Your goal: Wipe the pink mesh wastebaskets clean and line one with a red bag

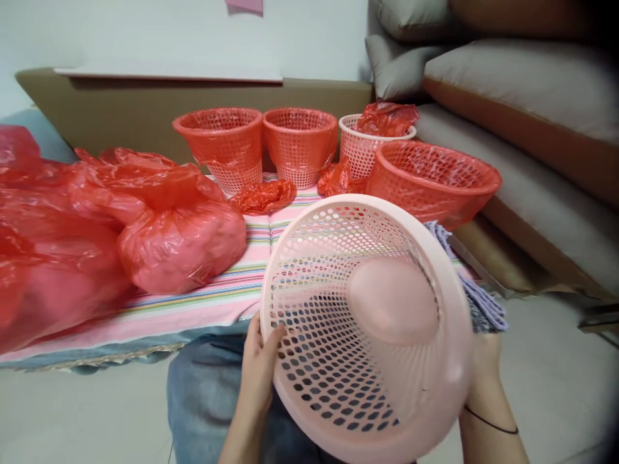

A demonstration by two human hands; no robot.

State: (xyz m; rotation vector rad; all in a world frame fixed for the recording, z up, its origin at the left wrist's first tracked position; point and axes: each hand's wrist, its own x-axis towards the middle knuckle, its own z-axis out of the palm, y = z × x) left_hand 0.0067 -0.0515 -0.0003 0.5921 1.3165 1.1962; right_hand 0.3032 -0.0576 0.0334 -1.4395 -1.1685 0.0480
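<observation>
A pink perforated plastic wastebasket (394,299) is tilted over my lap, its open mouth toward me. My left hand (261,354) grips its rim at the left, the thumb over the inner edge. Behind the right side of the basket is my right hand (483,361), its fingers mostly hidden. A folded purple and grey cloth (483,303) sticks out from that hand, along the basket's outer side. I cannot make out how much of the cloth touches the wall.
Red bag-wrapped baskets (220,151) stand at the back of a striped bedspread (193,306). Beside them is an unwrapped pink basket (360,154) with a red bag in it. Bulging red plastic bags (178,225) lie left; grey cushions (532,96) are stacked right.
</observation>
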